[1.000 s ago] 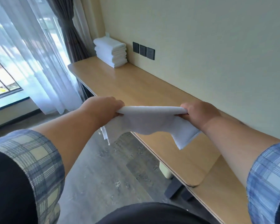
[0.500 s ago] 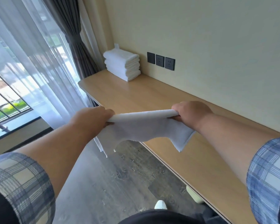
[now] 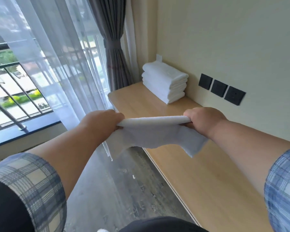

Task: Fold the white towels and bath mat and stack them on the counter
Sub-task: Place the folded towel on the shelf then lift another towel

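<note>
A small white towel hangs folded in the air over the front edge of the wooden counter. My left hand grips its left end and my right hand grips its right end, so the top fold is stretched straight between them. The towel's loose corners droop below. A stack of folded white towels sits at the far end of the counter against the wall, beyond my hands.
Three dark wall sockets sit on the wall right of the stack. A grey curtain and sheer white curtain cover the window at left. Grey wooden floor lies below the counter edge.
Both hands have carried the stretched towel along the counter toward the stack, which now looks larger and nearer. The grip on both ends is unchanged.
</note>
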